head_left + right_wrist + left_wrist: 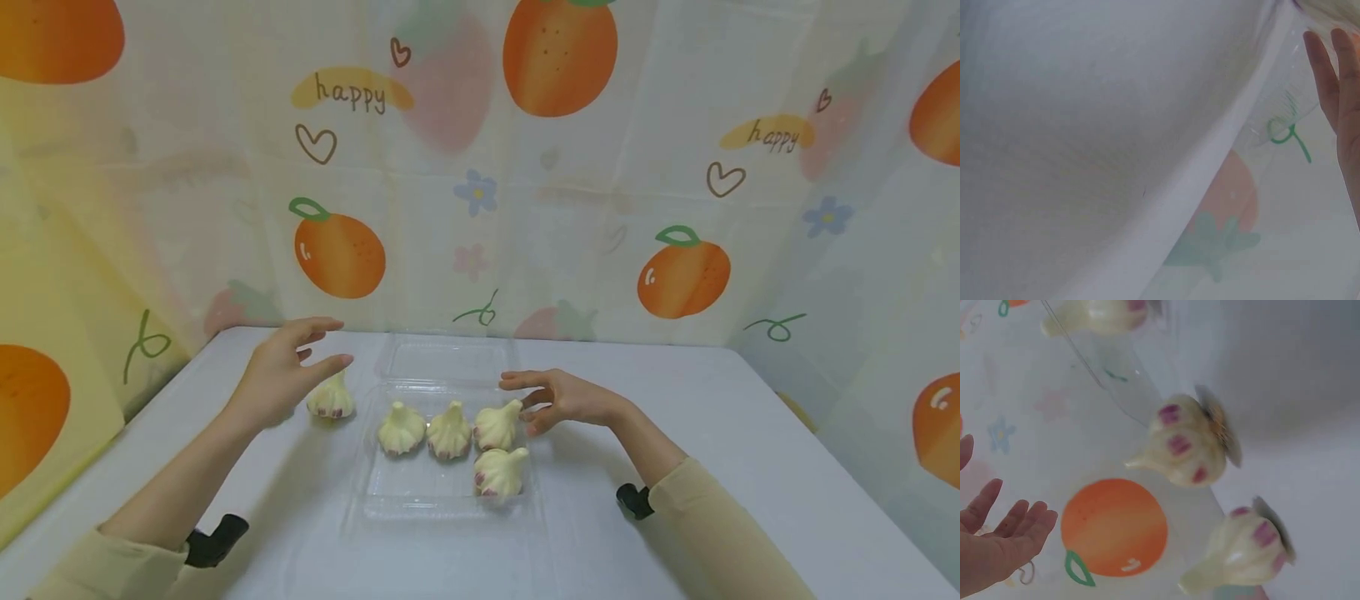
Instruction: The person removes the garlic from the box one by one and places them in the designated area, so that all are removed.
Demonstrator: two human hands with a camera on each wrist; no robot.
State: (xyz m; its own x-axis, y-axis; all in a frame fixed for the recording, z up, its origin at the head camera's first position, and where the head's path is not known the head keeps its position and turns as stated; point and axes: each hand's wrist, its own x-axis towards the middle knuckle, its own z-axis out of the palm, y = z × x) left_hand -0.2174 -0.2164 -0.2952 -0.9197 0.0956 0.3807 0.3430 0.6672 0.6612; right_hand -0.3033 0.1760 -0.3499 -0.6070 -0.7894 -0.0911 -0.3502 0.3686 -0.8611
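Observation:
Several pale garlic bulbs with purple marks sit in a clear plastic container (pixel 420 487): three form a row, and a front bulb (pixel 498 473) lies before the right one. My right hand (pixel 566 398), fingers loosely bent, is beside the row's right bulb (pixel 497 427); whether its fingertips touch it I cannot tell. That hand (pixel 1344 94) shows only partly in the right wrist view. My left hand (pixel 281 371) hovers with thumb and fingers apart, holding nothing, above a garlic bulb (pixel 331 398) on the table. Two bulbs outside the container, a nearer garlic (pixel 1188 440) and another garlic (pixel 1241 550), appear in the left wrist view.
The container's clear lid (pixel 450 360) lies folded back toward the rear edge of the white table (pixel 637 533). A fruit-patterned curtain (pixel 480 250) hangs directly behind the table and along both sides. Black straps (pixel 217 542) are at both sleeves.

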